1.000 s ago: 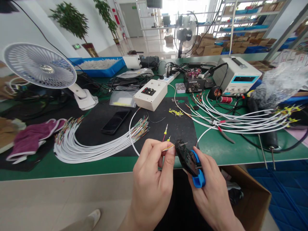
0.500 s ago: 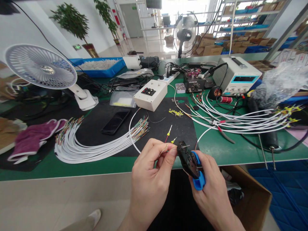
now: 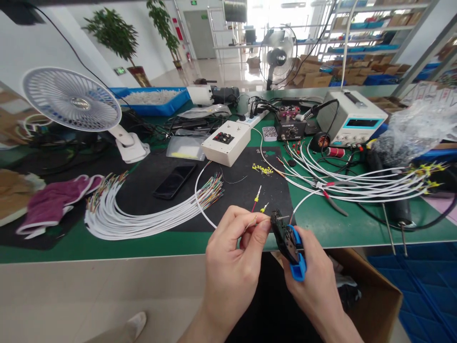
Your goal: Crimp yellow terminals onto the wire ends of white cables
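Just beyond the front edge of the worktop [image 3: 339, 235], my left hand [image 3: 235, 259] is pinching a thin wire [image 3: 251, 223] between thumb and forefinger, and my right hand [image 3: 314, 274] is wrapping round the blue handles of a black crimping tool [image 3: 284, 238], its head sitting just beside my left fingertips. My fingers are covering the wire's tip, so I cannot tell whether this end is pressed yet. Below the edge on the right, a cardboard box [image 3: 374, 283] is standing. Past my knuckles two wire ends are already wearing yellow terminals [image 3: 257, 196], and they are crowding the space near the tool's head. On the black mat [image 3: 276, 190], a white cable [image 3: 198, 202] is curving down toward my left hand. Toward the left corner a bundle of white cables [image 3: 143, 227] is showing bare coloured ends, seemingly all left to do; toward the right edge another bundle [image 3: 364, 191] is carrying yellow tips, so I am judging those ends done. Farther back, loose yellow pieces [image 3: 262, 169] are waiting on the mat, a phone [image 3: 174, 181] is lying left of them, and a switch box [image 3: 228, 145] and power supply [image 3: 352, 119] are standing toward the far edge.
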Tool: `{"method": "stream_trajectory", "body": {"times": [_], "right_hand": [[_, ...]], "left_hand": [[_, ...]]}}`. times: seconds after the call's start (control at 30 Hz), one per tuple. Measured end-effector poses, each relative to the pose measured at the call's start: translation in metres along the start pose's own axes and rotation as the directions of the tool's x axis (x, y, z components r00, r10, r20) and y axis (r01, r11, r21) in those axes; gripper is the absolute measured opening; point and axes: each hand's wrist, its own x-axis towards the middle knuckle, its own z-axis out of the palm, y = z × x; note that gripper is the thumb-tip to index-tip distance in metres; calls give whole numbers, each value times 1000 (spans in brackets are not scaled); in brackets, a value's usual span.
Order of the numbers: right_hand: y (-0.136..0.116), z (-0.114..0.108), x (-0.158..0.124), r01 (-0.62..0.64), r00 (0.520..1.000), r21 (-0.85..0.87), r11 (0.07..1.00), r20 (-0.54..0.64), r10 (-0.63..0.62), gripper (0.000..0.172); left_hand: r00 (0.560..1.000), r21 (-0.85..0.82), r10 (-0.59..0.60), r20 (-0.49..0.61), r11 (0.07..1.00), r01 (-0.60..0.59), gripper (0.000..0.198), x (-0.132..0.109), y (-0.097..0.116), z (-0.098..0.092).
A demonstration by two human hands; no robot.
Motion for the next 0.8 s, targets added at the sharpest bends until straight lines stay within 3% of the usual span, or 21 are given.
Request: {"method": "stream_trajectory", "body": {"times": [0.33, 0.57, 0.7, 0.8], "right_hand": [[7, 2, 17, 57, 998, 42, 998, -27, -56, 26], [24, 13, 18, 28, 995, 15, 1000, -97, -26, 8], [17, 2, 14, 9, 997, 28, 1000, -72, -7, 10], [2, -14, 10, 31, 1000, 89, 996, -3, -31, 25]], "left_hand": [[1000, -40, 22, -20, 999, -23, 12, 1, -1, 5], [996, -76, 79, -30, 994, -81, 10, 2, 1, 14], [991, -80, 133, -29, 988, -135, 10, 0, 4, 13], [983, -71, 178, -41, 981, -181, 12, -1, 5, 11]]}}
